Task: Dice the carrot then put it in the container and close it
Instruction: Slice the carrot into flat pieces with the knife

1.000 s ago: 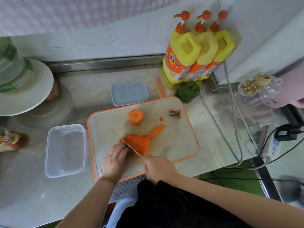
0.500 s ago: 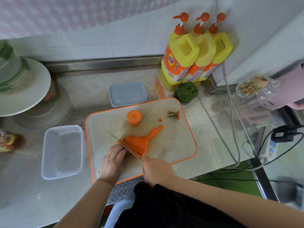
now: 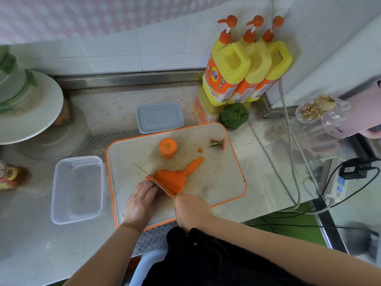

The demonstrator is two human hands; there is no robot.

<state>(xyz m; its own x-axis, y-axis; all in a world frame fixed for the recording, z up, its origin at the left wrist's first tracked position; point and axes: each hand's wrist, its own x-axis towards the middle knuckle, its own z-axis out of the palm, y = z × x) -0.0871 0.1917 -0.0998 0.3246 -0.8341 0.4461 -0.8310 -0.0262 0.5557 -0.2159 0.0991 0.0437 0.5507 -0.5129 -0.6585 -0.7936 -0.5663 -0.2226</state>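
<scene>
Here, fanned orange carrot slices (image 3: 171, 179), left fingers (image 3: 147, 187) pressing them, right fingers clamped on knife (image 3: 156, 182).

Knife handle hidden inside right hand (image 3: 192, 211), left fingers (image 3: 151, 187) partly behind blade (image 3: 153, 180), bottle (image 3: 10, 175) blurred at left edge

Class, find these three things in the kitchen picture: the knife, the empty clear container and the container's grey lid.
knife (image 3: 156, 181), head view, on the flat of the blade above the carrot slices.
clear container (image 3: 56, 195), head view, on its left rim.
grey lid (image 3: 159, 117), head view, on the middle of its top.
</scene>
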